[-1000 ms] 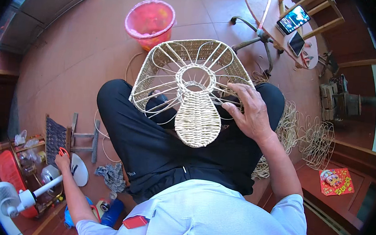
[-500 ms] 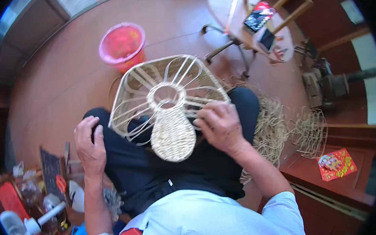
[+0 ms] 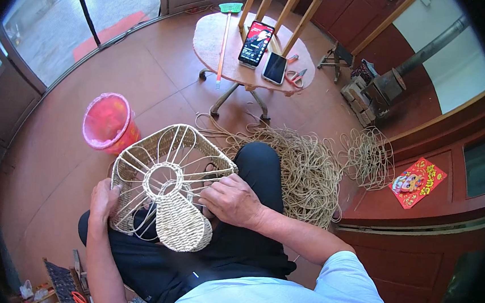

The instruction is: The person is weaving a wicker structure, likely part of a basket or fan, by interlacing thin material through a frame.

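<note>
On my lap rests a half-woven basket (image 3: 134,157) of pale cord, with a wire frame and rounded corners. Thin rods fan from its sides to a small cord-wrapped ring (image 3: 147,185) in the middle. A tightly woven oval piece (image 3: 182,226) joins that ring and points toward me. My left hand (image 3: 105,199) is closed on the basket's left edge, its thumb on top. Across from it, my right hand (image 3: 233,201) is closed on the right side, near the rods; its fingertips are partly hidden.
A red bucket (image 3: 108,122) with a pink liner stands at the left. Loose cord (image 3: 303,173) is heaped on the floor to my right. Ahead is a small round table (image 3: 211,41) with a phone (image 3: 256,43), another phone (image 3: 274,68) and scissors (image 3: 295,79).
My left hand has gone from beside the basket, over my knee, to its left edge. My right hand stays at the basket's right side. The whole view has shifted, showing more of the room ahead.
</note>
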